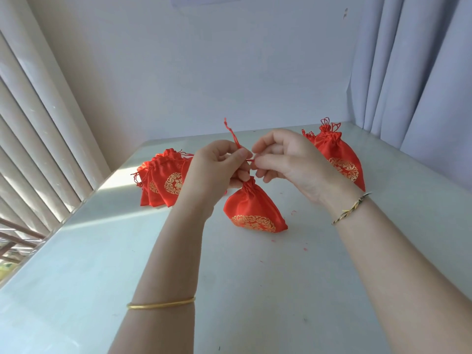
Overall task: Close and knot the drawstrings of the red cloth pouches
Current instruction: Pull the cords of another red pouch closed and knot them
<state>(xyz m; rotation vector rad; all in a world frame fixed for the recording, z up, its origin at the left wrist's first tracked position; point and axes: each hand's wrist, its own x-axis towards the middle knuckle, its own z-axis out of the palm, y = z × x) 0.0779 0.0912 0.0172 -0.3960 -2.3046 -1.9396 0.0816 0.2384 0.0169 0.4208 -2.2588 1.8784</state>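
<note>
Just below the two hands hangs the pouch [254, 209], its mouth already gathered tight, its base apparently resting on the table [102, 264]. The left hand [217, 169] is closed on the pouch neck with its lower fingers, while thumb and forefinger pinch one cord [233, 135] whose frayed end stands up above the knuckles. The right hand [283, 162] is closed in a narrow pinch on the other strand, fingertips almost touching the left thumb. The knot seems to be forming in that small gap, though it is too small to tell how far it is. To do it well, keep the neck held firm, pull the strands evenly apart, and seat the knot hard against the gathers. Beyond the left hand lies a pile of pouches [163, 180]; beyond the right, finished ones [337, 157].
</note>
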